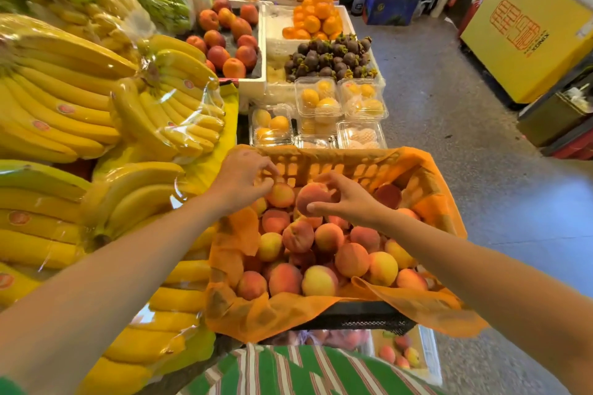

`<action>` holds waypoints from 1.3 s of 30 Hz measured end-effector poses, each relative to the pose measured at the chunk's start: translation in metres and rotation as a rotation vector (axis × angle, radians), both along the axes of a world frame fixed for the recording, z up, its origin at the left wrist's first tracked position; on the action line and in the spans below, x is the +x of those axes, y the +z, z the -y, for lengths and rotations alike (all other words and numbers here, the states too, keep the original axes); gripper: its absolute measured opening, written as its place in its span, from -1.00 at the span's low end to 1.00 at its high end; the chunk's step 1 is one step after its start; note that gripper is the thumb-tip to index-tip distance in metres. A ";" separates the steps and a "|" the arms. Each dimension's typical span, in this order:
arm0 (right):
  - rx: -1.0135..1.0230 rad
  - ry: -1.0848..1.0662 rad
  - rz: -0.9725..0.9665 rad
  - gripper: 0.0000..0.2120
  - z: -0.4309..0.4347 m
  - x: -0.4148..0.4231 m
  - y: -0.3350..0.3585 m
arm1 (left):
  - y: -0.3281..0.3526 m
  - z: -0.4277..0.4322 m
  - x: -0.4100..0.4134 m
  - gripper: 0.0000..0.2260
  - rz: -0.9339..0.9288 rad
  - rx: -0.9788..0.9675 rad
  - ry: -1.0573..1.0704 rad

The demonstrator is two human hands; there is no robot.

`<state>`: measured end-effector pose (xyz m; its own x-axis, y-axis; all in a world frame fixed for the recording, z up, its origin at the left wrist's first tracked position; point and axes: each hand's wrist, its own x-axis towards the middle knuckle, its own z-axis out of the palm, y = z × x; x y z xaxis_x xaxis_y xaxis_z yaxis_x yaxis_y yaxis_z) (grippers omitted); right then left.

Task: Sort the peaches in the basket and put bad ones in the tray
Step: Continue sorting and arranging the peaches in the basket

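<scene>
A black plastic basket (359,319) lined with orange paper holds several red-yellow peaches. My right hand (348,200) grips one reddish peach (313,197) just above the pile at the far side of the basket. My left hand (239,179) reaches in from the left, its fingertips curled over an orange-yellow peach (280,195) near the basket's far left corner. Below the basket, at the near right, a white tray (426,359) holds a few peaches, partly hidden by the basket.
Wrapped banana bunches (96,99) fill the stand on the left. Beyond the basket sit clear fruit boxes (317,102), mangosteens (330,56), oranges (316,16) and a white crate of peaches (229,38). A yellow freezer (526,32) stands right, across the grey floor.
</scene>
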<state>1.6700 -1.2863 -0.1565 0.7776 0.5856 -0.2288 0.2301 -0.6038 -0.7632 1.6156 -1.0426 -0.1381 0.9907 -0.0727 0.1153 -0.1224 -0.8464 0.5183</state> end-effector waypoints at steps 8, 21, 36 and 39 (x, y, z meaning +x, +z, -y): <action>-0.241 0.244 0.166 -0.39 -0.075 -0.004 -0.028 | -0.025 -0.038 -0.025 -0.53 -0.174 0.403 -0.025; -0.243 0.309 0.173 -0.47 -0.075 -0.007 -0.034 | -0.024 -0.028 -0.016 -0.62 -0.096 0.396 0.016; -0.655 0.398 -0.168 -0.41 0.067 -0.027 0.005 | -0.036 0.075 0.003 -0.39 -0.415 0.615 -0.742; -0.643 0.421 0.036 -0.37 0.072 -0.038 -0.009 | -0.041 0.076 0.001 -0.46 -0.416 0.608 -0.689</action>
